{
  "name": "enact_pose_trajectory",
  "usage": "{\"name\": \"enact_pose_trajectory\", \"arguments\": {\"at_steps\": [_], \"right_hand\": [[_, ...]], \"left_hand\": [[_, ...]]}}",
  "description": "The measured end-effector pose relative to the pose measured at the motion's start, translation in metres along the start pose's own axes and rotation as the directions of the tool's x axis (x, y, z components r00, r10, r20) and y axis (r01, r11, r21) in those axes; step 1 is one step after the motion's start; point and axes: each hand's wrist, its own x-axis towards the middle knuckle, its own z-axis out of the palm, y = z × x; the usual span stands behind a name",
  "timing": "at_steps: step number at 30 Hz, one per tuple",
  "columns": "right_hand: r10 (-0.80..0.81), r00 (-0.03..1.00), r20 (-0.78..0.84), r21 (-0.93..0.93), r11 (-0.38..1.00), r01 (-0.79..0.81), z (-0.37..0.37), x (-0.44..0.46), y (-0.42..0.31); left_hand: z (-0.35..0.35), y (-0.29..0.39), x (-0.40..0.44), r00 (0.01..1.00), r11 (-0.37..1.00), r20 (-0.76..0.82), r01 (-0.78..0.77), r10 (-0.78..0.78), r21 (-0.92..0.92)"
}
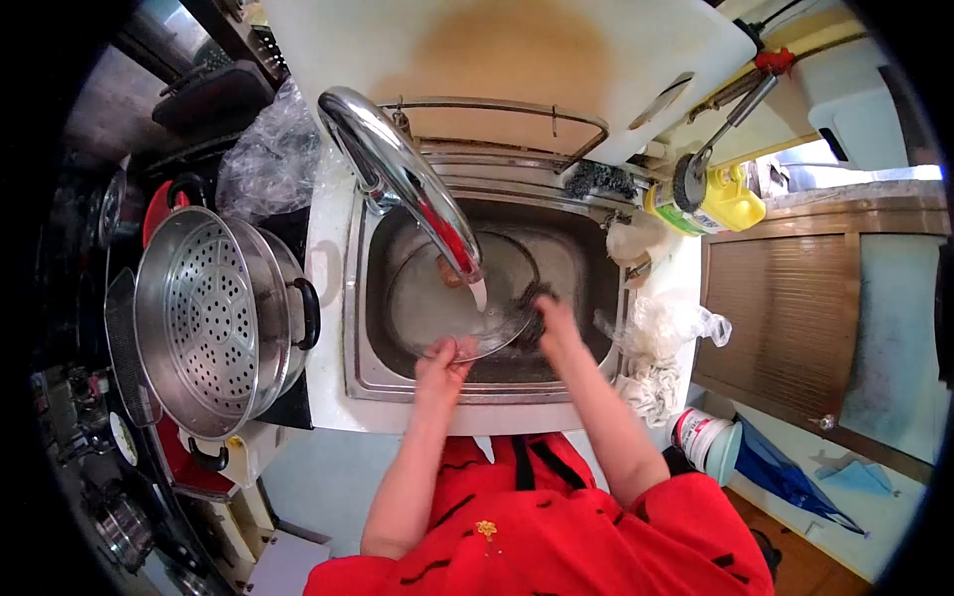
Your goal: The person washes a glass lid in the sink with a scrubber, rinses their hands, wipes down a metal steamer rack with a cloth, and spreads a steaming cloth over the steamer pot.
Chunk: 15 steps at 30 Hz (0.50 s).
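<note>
A round see-through glass lid with a thin metal rim and a brownish knob is held over the steel sink. My left hand grips the near edge of the lid, fingers closed on the rim. At the lid's right edge, my right hand is closed around a dark, wiry scouring pad that touches the glass. Above the lid arches the chrome faucet; a pale stream or tip shows at its outlet, and I cannot tell which.
Left of the sink stands a steel steamer pot with black handles. A yellow bottle, a crumpled plastic bag and a white cloth sit on the right. A metal rack runs behind the faucet.
</note>
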Motion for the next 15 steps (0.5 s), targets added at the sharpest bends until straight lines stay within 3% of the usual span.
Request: {"name": "enact_pose_trajectory", "arguments": {"at_steps": [2, 3, 5, 6, 7, 9, 11, 15], "right_hand": [[-0.002, 1.000, 0.007, -0.060, 0.998, 0.003, -0.007, 0.034, -0.006], [0.010, 1.000, -0.004, -0.032, 0.999, -0.010, -0.001, 0.037, -0.010], [0.020, 1.000, -0.017, -0.006, 1.000, -0.020, 0.008, 0.025, -0.012], [0.030, 0.999, -0.020, 0.067, 0.997, -0.029, 0.015, 0.004, -0.003], [0.039, 0.999, -0.022, 0.140, 0.990, -0.036, 0.021, -0.015, 0.007], [0.007, 0.995, 0.103, 0.249, 0.968, -0.032, 0.023, -0.046, 0.029], [-0.010, 0.991, 0.134, 0.192, 0.981, -0.016, 0.008, -0.032, 0.032], [0.082, 0.997, -0.010, -0.067, 0.994, -0.082, -0.001, 0.024, -0.021]], "left_hand": [[-0.003, 0.034, 0.005, 0.995, 0.970, 0.049, 0.076, -0.090, 0.233], [-0.008, 0.041, 0.011, 0.995, 0.970, 0.049, 0.069, -0.082, 0.233], [-0.019, 0.044, 0.024, 1.000, 0.985, -0.008, -0.001, 0.003, 0.175], [-0.015, 0.034, 0.020, 0.997, 0.997, -0.020, -0.071, 0.071, -0.022], [-0.003, 0.017, 0.011, 0.998, 0.998, -0.018, -0.067, 0.067, -0.021], [0.020, -0.013, -0.009, 0.988, 0.988, -0.104, -0.123, 0.114, -0.093], [0.006, -0.011, -0.003, 0.991, 0.989, -0.075, -0.120, 0.113, -0.084], [-0.008, 0.034, 0.011, 0.998, 0.993, -0.039, 0.050, -0.046, 0.104]]}}
